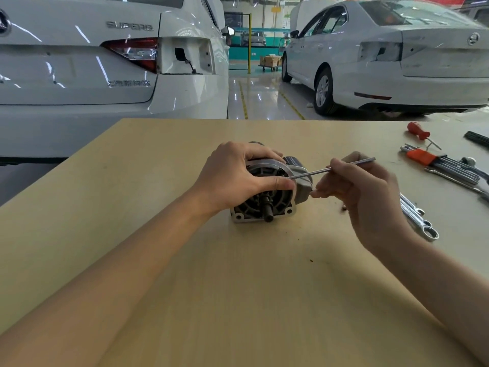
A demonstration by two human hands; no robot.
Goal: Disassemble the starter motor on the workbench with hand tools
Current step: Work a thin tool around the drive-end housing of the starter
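The starter motor [264, 205] lies on the wooden workbench [238, 287] at its middle, its open end and short shaft facing me. My left hand [238, 176] grips the motor housing from above, thumb across the front flange. My right hand [362, 192] pinches a thin steel hex key [333, 168], whose tip reaches the flange's upper right corner beside my left thumb. The motor's far end is hidden behind my left hand.
On the bench's right side lie a red-handled screwdriver [419, 131], a hex key set in an orange holder [434, 162] and chrome combination wrenches [418, 218]. Two white cars [105, 62] stand beyond the bench's far edge.
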